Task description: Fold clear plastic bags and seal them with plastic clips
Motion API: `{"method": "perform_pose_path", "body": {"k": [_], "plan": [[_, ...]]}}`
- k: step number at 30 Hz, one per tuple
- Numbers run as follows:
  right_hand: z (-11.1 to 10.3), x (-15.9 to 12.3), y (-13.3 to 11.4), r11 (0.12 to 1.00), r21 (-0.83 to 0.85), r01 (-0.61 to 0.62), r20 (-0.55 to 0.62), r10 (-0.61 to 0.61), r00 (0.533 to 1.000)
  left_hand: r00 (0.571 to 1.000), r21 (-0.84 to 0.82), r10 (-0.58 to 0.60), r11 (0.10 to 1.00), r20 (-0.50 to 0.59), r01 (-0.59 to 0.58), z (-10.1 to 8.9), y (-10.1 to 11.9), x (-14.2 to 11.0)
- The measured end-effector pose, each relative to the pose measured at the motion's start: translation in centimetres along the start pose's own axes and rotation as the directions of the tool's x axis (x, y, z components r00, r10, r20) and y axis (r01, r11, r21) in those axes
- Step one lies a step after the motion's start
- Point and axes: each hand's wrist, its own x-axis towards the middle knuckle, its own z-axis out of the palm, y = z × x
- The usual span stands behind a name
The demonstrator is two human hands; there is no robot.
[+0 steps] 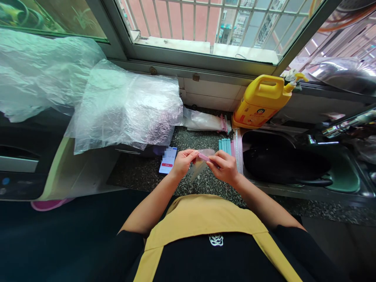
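Observation:
In front of my body, above the dark speckled counter, my left hand (pixel 185 160) pinches one end of a pink bag clip (pixel 203 157). My right hand (pixel 225 166) is closed on the clip's other end, with thumb and fingers together. A small clear plastic bag (pixel 197 169) hangs between the two hands at the clip. Several teal bag clips (pixel 225 145) lie in a row just beyond my right hand, with pink ones beside them. Farther back lie clear bags (pixel 204 120) with pink and teal strips at their right end.
A phone (pixel 168 160) lies left of my hands. Large clear plastic sheeting (pixel 129 105) covers things on the left. At the right, a yellow pump jug (pixel 260 102) stands by the sink (pixel 238 150), which holds a black pan (pixel 282 162). A barred window (pixel 202 23) is ahead.

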Motion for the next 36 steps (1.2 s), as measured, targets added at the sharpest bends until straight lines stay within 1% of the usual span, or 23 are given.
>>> {"method": "perform_pose_path", "body": {"k": [7,14,21,28,32,36], "plan": [[-0.08,0.07,0.0,1.0,-0.001,0.015,-0.011,-0.015,1.0,0.999,-0.069,-0.034,0.997,0.005,0.035,0.18,-0.3,0.02],[-0.3,-0.06,0.03,1.0,-0.015,0.016,-0.013,-0.016,1.0,0.998,-0.124,-0.062,0.99,-0.012,0.061,0.54,-0.37,-0.01],[-0.31,0.0,0.01,1.0,-0.007,0.02,-0.014,-0.02,1.0,0.998,-0.131,-0.062,0.989,-0.006,0.061,0.42,-0.47,-0.03],[-0.3,0.04,0.07,1.0,0.016,0.016,-0.006,-0.016,1.0,0.993,-0.16,-0.117,0.981,-0.015,0.113,0.55,-0.6,0.06],[-0.27,0.21,0.04,0.999,0.012,0.036,-0.005,-0.036,0.999,0.992,-0.176,-0.12,0.978,-0.042,0.11,0.62,-0.73,0.04],[-0.19,0.2,0.07,0.999,0.008,0.038,0.001,-0.038,0.999,0.991,-0.175,-0.129,0.977,-0.033,0.121,0.55,-1.01,0.04]]}}
